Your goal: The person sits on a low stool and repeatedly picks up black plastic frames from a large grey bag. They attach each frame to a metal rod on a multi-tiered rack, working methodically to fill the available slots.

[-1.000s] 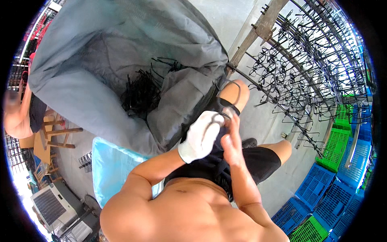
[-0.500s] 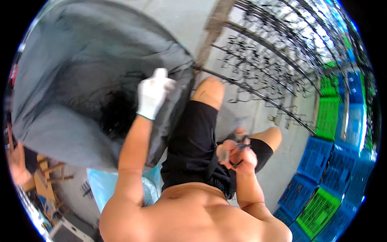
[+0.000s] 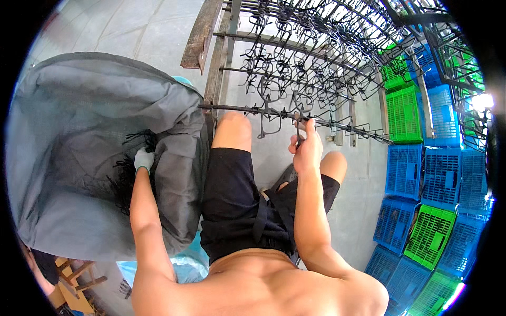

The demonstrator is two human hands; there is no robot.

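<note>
My left hand [image 3: 143, 159], in a white knit glove, reaches down into a large grey fabric-lined bin [image 3: 179, 110]. It touches a heap of thin black strip-like pieces [image 3: 122, 181]; its fingertips are hidden there. My bare right hand [image 3: 307, 146] is raised to the near bar [image 3: 348, 126] of a metal rack. Its thumb and fingers are closed on a thin dark looped piece [image 3: 300, 138], with the fingertips close to the bar. A similar looped frame-like piece [image 3: 271, 124] hangs from the bar left of that hand.
Many black looped pieces [image 3: 316, 68] hang in rows on the rack beyond. A rusty metal post [image 3: 197, 39] stands at its left end. Blue and green plastic crates [image 3: 405, 168] are stacked at right. A light-blue plastic bag [image 3: 190, 263] lies below the bin, near a wooden stool [image 3: 79, 276].
My left hand has gone from above the bin's near side down to the black heap. My right hand has risen from my lap to the rack's bar. The view has shifted.
</note>
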